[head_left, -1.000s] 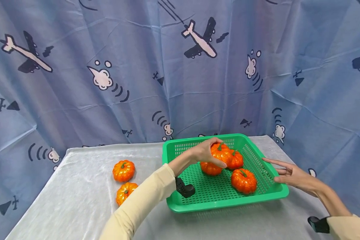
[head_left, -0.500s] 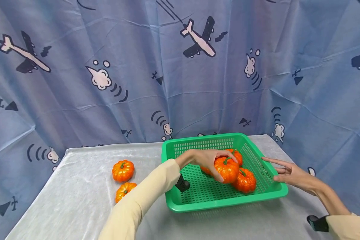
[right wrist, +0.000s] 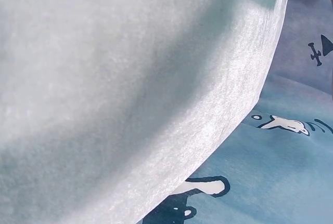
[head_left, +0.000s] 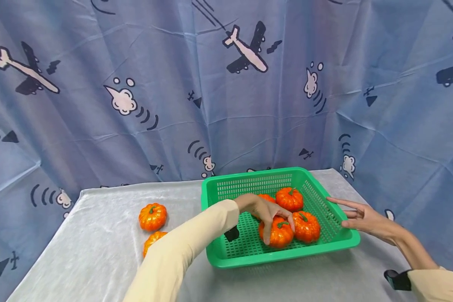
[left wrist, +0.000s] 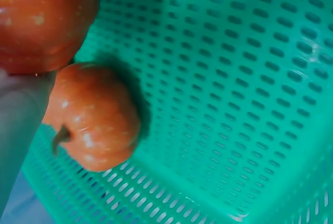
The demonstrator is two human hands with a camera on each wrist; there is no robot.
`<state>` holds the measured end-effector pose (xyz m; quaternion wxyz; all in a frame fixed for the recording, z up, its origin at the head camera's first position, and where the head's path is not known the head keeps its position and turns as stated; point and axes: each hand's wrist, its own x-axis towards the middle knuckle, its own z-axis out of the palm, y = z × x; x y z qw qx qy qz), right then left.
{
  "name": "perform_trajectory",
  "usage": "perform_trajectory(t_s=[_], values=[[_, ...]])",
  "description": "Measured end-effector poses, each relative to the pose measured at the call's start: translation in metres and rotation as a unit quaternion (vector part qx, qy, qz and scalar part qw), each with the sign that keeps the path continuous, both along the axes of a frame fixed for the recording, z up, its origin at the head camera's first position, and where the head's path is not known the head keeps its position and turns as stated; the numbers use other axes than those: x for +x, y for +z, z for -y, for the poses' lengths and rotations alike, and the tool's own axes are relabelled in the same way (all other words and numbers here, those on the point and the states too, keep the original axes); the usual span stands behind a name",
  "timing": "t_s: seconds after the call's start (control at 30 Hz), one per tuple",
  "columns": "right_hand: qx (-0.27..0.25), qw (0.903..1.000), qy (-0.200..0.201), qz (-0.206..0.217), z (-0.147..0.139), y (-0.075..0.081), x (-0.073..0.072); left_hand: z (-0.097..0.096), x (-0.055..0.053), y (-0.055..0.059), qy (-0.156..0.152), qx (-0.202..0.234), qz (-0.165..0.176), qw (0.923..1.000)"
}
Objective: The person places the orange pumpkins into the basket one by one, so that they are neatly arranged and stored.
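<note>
My left hand (head_left: 264,209) reaches into the green plastic basket (head_left: 287,253) and holds a small orange pumpkin (head_left: 281,237) near the front wall, thumb and fingers on its sides. Close to its right lies a second pumpkin (head_left: 307,227). Behind these sits a third pumpkin (head_left: 289,200), and another pumpkin (head_left: 267,197) is partly covered by the hand. The left wrist view has the held pumpkin (left wrist: 41,24) at its upper left, above a pumpkin with a green stem (left wrist: 93,117). My right hand (head_left: 373,221) touches the basket's right rim with extended, spread fingers.
Two more pumpkins lie on the white cloth left of the basket: one whole in view (head_left: 152,217), the other (head_left: 152,240) partly behind my left sleeve. A blue curtain (head_left: 166,105) with airplane prints hangs behind the table. The right wrist view shows the cloth's edge (right wrist: 234,104).
My left hand has brought the pumpkin forward and down, from above the rear pumpkins to the front of the basket. My right hand stays at the rim.
</note>
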<state>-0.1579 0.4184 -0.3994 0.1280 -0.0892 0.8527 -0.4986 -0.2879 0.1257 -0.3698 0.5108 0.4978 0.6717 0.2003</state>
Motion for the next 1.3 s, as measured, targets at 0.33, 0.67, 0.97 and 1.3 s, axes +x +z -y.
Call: perform_trajectory(t_s=[0.33, 0.67, 0.97, 1.3], values=[[-0.01, 0.9999, 0.008, 0.001, 0.002, 0.001, -0.002, -0.003, 0.008, -0.025, 0.005, -0.03, 0.013, 0.9995], [-0.016, 0.9998, 0.01, 0.0, 0.002, 0.008, -0.009, -0.003, 0.001, -0.019, -0.001, -0.045, -0.011, 0.9989], [-0.026, 0.9994, 0.014, 0.015, 0.001, 0.006, -0.009, 0.006, 0.002, -0.025, -0.005, -0.009, -0.07, 0.9975], [-0.013, 0.9998, 0.002, 0.015, -0.002, -0.001, 0.0, 0.003, 0.016, -0.026, -0.043, -0.016, -0.196, 0.9795]])
